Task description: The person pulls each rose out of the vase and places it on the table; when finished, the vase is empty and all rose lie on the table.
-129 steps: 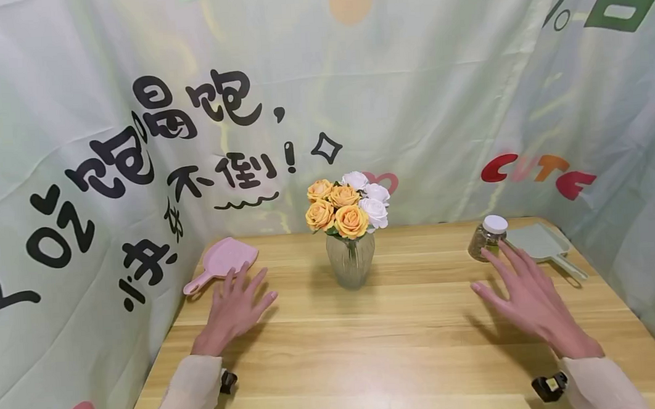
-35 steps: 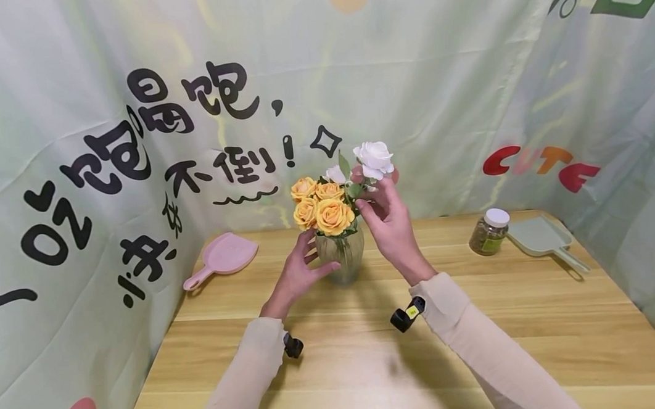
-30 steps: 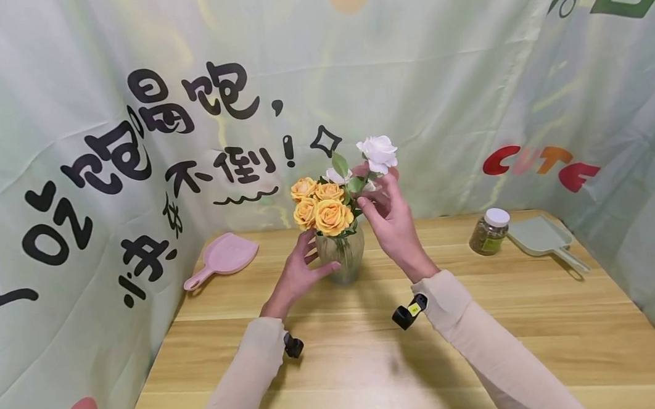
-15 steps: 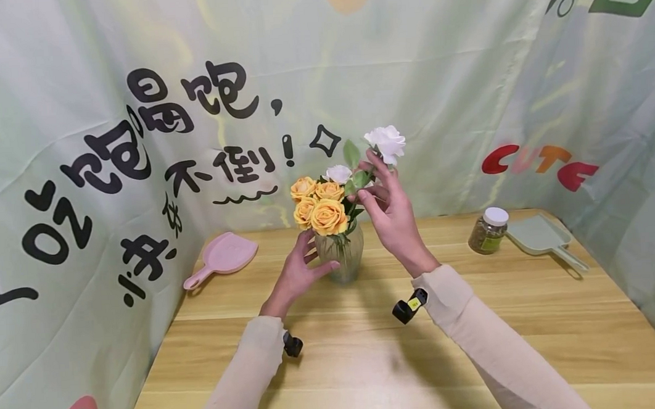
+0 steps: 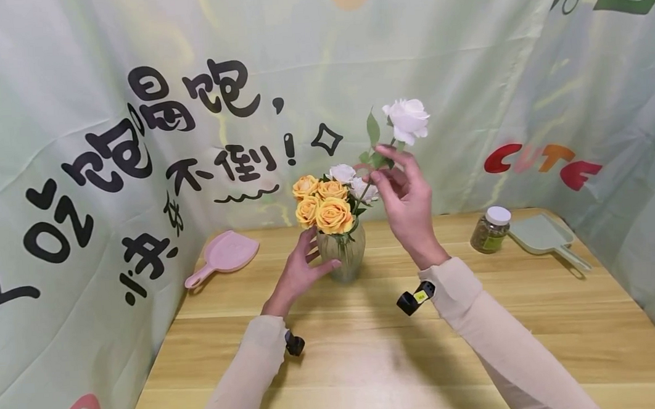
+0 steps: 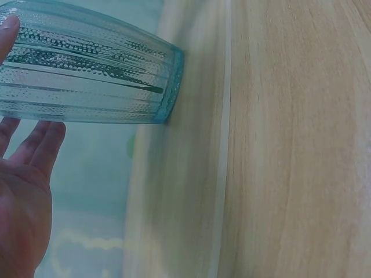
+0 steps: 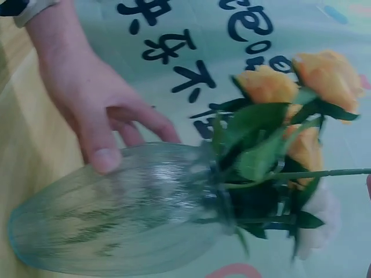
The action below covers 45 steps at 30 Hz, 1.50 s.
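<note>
A ribbed clear glass vase (image 5: 351,259) stands upright on the table in the head view. Its left side is held by my left hand (image 5: 296,273), thumb in front and fingers behind. Above it and to the right, my right hand (image 5: 410,207) pinches the stem of a white rose (image 5: 408,121) between thumb and fingers. That stem slants down to the vase's mouth; its lower end cannot be made out. Orange-yellow roses (image 5: 333,215) and other white roses (image 5: 342,174) stay in the vase. The right wrist view shows the stem (image 7: 330,173), with the right hand out of frame.
On the wooden table (image 5: 346,358), a pink dustpan-shaped scoop (image 5: 227,254) lies at the back left. A white-lidded jar (image 5: 490,232) and a grey-green scoop (image 5: 541,236) sit at the back right. A printed curtain (image 5: 442,56) closes off the back and sides.
Both hands came in from the table's sides to the vase. My right hand took hold of a white rose and raised it up and rightward; the left hand keeps its place on the vase.
</note>
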Tool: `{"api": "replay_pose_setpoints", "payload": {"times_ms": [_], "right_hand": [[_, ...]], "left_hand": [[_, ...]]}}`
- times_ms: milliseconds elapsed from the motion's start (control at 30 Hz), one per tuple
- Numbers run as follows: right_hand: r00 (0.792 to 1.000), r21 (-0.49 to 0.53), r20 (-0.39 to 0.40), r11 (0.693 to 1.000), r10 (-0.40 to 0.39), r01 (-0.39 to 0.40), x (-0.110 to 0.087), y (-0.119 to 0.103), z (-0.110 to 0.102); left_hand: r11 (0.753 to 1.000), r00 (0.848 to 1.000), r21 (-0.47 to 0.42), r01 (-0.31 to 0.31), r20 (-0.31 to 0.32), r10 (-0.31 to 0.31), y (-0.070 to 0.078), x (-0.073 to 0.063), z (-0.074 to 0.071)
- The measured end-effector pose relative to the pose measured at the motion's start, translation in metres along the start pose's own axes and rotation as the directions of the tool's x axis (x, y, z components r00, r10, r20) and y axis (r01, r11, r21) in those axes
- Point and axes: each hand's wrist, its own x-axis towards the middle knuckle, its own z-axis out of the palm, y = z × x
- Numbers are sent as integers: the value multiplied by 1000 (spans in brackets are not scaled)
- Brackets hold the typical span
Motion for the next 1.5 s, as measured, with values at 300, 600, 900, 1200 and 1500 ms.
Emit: {"api": "replay_pose_setpoints", "payload": {"times_ms": [300,600,900,1200,1500], "right_hand": [[998,35,-56,999,-31,33,34,-21,-40],[997,64,-63,997,44,-40,29,-33,-111],[988,12,-45,989,150,-150,-9,-43,-189],[963,-386,-60,883,264,-266,-56,-45,-256],[935,-554,-24,774,353,-306,-107,-32,-318]], "left_hand": [[1000,1000,22,-13,2,13,0,1,1],[999,1000,33,-12,4,12,1,1,1],[1000,1000,18,-8,10,7,-3,0,0],[999,1000,27,-17,4,16,-2,0,-1],[999,1000,33,-12,5,12,0,0,-1]]}}
